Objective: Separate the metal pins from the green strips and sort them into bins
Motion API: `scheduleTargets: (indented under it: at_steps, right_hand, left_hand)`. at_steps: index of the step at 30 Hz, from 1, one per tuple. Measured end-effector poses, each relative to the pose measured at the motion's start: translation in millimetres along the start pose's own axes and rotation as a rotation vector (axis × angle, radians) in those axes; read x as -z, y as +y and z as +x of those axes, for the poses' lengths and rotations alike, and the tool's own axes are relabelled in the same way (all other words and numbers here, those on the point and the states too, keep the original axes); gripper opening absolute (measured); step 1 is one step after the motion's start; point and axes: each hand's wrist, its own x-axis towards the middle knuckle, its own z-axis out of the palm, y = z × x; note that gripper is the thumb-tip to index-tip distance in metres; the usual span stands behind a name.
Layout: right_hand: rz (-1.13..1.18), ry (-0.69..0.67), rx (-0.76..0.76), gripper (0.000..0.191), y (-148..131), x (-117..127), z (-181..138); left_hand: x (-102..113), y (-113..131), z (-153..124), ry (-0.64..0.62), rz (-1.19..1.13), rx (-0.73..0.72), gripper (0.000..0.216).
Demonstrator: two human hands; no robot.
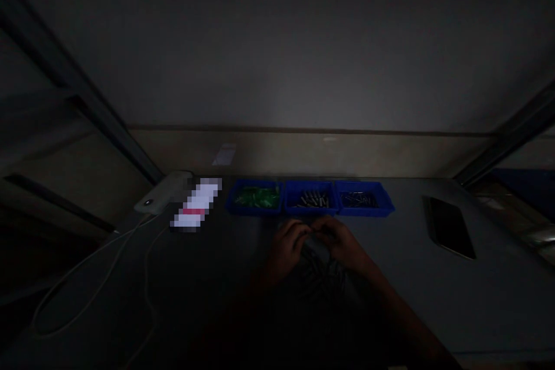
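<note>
In dim light, my left hand and my right hand meet fingertip to fingertip just in front of the blue bins. The fingers of both are closed in a pinch; whatever lies between them is too small and dark to make out. Beneath and between my wrists sits a dark pile of short rod-like pieces. The middle blue bin holds short metal cylinders. Thin dark pins fill the right blue bin. Green pieces lie in the left blue bin.
A lit phone, blurred out, lies left of the bins beside a white power bank or adapter with white cables. Toward the right edge of the table rests a dark phone. A pale wall stands behind.
</note>
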Motion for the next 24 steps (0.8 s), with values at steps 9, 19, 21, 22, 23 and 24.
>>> scheduleTargets:
  at_steps: [9,19,21,22,23,24]
  right_hand:
    - [0.072,-0.022,-0.067,0.010,-2,-9,-1]
    - [-0.149,0.010,0.018,0.018,-5,-6,-1]
    - [-0.195,0.017,0.073,0.015,-6,-5,-3]
    - [-0.227,0.018,0.103,0.014,-7,-5,-3]
    - [-0.259,0.020,0.131,0.013,-8,-6,-4]
    - [-0.284,0.019,0.152,0.011,-8,-7,-4]
  left_hand:
    - [-2,-1,-1,0.013,-0.004,-0.024,0.020]
    - [-2,0,3,0.067,-0.043,0.030,0.017]
    - [-1,0,4,0.102,-0.051,0.098,0.016]
    - [-1,0,4,0.110,-0.050,0.129,0.016]
    - [0,0,4,0.112,-0.048,0.155,0.016]
    - [0,-1,4,0.107,-0.046,0.176,0.017]
